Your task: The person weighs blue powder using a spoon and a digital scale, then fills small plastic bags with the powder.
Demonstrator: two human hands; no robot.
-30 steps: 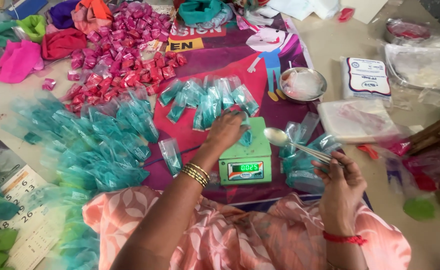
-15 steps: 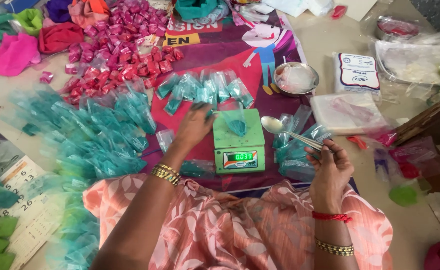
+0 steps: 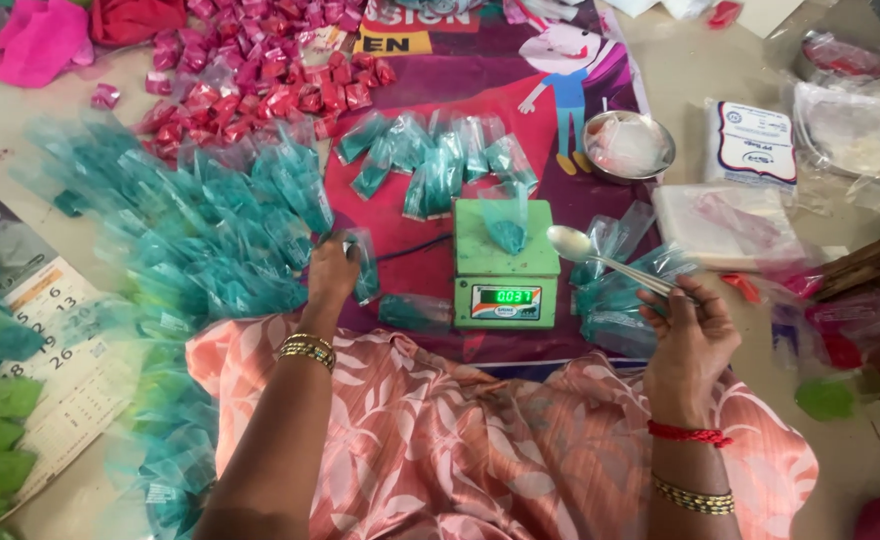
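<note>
Down on the floor (image 3: 40, 150), just beyond my lap, sits a small green scale (image 3: 506, 265) with a lit display, and on its pan stands one clear packet of teal powder (image 3: 506, 232), upright with its open top loose. My right hand (image 3: 688, 345) is closed around the handle of a metal spoon (image 3: 600, 258); the handle is pinched between thumb and fingers, and the bowl points left, ending just beside the right edge of the scale's pan and near the packet, though I cannot tell whether it touches either. My left hand (image 3: 332, 270) is out to the left of the scale, fingers curled around a small clear packet (image 3: 365, 265) at the edge of the big heap of teal packets (image 3: 210, 240); how firm that hold is I cannot tell. A row of teal packets (image 3: 430, 160) lies beyond the scale on a purple printed mat (image 3: 480, 80), and more of them are piled to the scale's right, beneath the spoon. Farther back lies a scatter of red packets (image 3: 260, 90). A steel bowl (image 3: 628, 147) stands to the upper right, well apart from both hands. A calendar sheet (image 3: 30, 320) lies at the far left.
</note>
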